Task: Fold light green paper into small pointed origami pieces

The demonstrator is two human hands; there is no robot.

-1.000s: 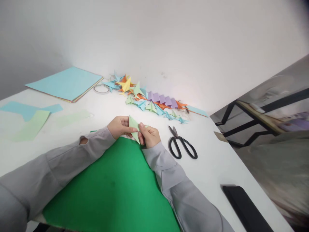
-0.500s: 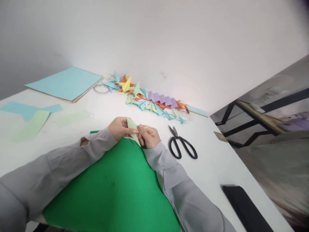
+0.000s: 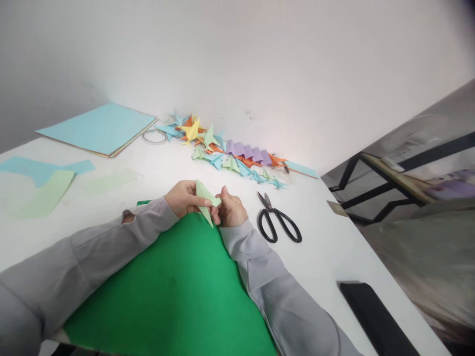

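A pale green folded paper crane (image 3: 204,194), with long pointed ends above and below, is pinched in my left hand (image 3: 184,198). The left thumb lies across its middle. Close on its right is my right hand (image 3: 232,208), thumb raised and apart from the curled fingers. The crane's short right-hand point reaches those fingertips; whether they touch it I cannot tell. Both hands are above the far end of a green board (image 3: 174,287) between my forearms. Right of my hands, black-handled scissors (image 3: 274,217) lie with their blades slightly apart.
Folded paper cranes in several colours (image 3: 230,153) line the wall. A stack of coloured paper (image 3: 100,128) is at the back left, near a ring of tape (image 3: 155,136). Blue (image 3: 37,169) and green paper scraps (image 3: 48,195) lie left. A black case (image 3: 374,316) is at front right.
My right thumb has lifted off the folded paper and moved up, away from the fingers. More of the crane's right-hand point shows. The left hand keeps its pinch.
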